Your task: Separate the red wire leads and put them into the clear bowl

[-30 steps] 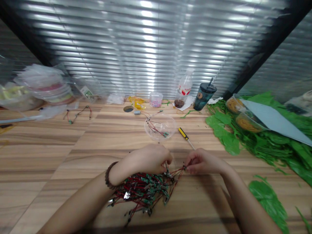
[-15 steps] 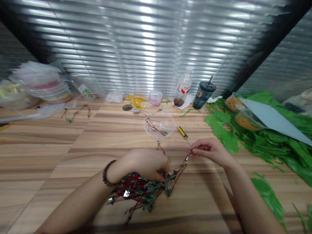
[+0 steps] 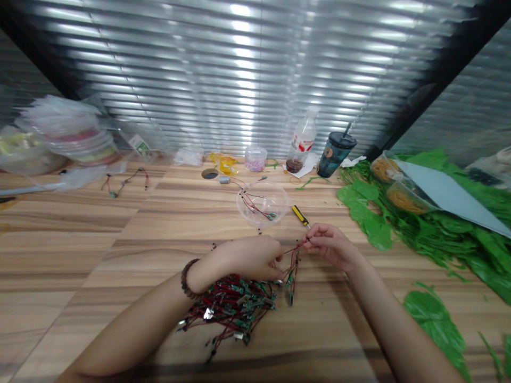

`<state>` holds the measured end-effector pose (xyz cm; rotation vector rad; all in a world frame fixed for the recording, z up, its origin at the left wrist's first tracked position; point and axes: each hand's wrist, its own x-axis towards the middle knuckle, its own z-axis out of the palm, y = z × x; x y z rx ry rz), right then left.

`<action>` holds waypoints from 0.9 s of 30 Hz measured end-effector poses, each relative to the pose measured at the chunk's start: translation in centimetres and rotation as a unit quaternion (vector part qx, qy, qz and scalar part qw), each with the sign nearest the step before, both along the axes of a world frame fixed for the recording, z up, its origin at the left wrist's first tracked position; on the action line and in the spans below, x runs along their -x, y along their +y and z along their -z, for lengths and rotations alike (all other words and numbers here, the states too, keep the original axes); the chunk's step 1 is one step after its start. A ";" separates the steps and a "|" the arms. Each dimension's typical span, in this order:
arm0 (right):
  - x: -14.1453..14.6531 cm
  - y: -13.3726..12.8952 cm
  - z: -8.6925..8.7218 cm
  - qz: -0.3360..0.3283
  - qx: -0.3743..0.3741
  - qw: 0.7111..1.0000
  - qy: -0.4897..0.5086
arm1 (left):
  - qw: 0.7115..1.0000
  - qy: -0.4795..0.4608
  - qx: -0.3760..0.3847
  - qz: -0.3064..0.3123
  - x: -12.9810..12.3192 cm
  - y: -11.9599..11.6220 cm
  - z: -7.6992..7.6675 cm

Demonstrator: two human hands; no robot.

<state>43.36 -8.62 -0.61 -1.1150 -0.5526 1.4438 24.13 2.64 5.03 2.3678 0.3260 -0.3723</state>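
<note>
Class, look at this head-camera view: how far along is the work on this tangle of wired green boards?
Done: a few wired leads lie in the clear plastic bowl, and another lead lies apart on the wooden table. In hand: the right hand pinches a red-and-black wire, close by the left hand. Left: the large tangle is still heaped under the left wrist, so it looks early on.

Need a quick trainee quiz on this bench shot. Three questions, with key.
1. True or false: the yellow-handled screwdriver lies inside the clear plastic bowl.
2. Which hand wears the beaded bracelet?
3. What does the right hand pinch? A) red wires B) a green leaf C) the bottle

Key: 1 false, it lies outside the bowl; 2 left hand; 3 A.
</note>
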 end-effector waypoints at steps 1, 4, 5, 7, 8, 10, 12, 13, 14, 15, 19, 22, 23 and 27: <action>0.1 0.0 0.1 0.008 0.000 1.000 0.009 | 1.000 0.008 0.015 -0.002 -0.2 0.0 0.2; 0.3 0.0 0.0 0.032 -0.001 0.999 0.025 | 0.996 0.019 0.088 0.002 -0.7 0.1 0.3; 0.4 0.0 -0.2 0.041 -0.001 0.999 0.029 | 0.994 0.005 0.111 -0.001 -0.8 0.2 0.3; 0.7 -0.1 -0.6 0.063 -0.002 0.997 0.039 | 0.991 -0.017 0.134 -0.016 -1.0 0.4 0.3; 0.9 -0.2 -0.9 0.076 -0.002 0.996 0.047 | 0.991 -0.022 0.133 -0.023 -1.0 0.5 0.4; 1.3 -0.3 -1.5 0.102 -0.005 0.993 0.065 | 0.992 -0.025 0.122 -0.028 -1.0 0.5 0.7; 1.8 -0.3 -2.0 0.123 -0.011 0.989 0.076 | 0.992 -0.041 0.117 -0.024 -1.1 0.4 1.1; 2.0 -0.4 -2.1 0.130 -0.013 0.989 0.074 | 0.991 -0.055 0.117 -0.021 -1.1 0.3 1.3; 2.0 -0.4 -2.2 0.135 -0.016 0.988 0.067 | 0.991 -0.067 0.118 -0.021 -1.1 0.2 1.4; 2.0 -0.3 -2.3 0.139 -0.019 0.989 0.056 | 0.990 -0.073 0.121 -0.023 -1.2 0.2 1.5; 1.0 -0.1 -2.0 0.169 -0.039 0.985 -0.004 | 0.987 -0.056 0.137 -0.055 -0.9 0.6 1.1; 0.0 0.1 -1.5 0.178 -0.041 0.982 -0.036 | 0.989 -0.046 0.111 -0.084 -0.5 1.0 0.3; -0.1 0.1 -1.4 0.175 -0.038 0.983 -0.043 | 0.991 -0.041 0.097 -0.086 -0.4 1.1 -0.1; 0.1 0.2 -0.9 0.154 -0.034 0.983 -0.096 | 0.995 -0.042 0.035 -0.081 0.0 1.1 -1.2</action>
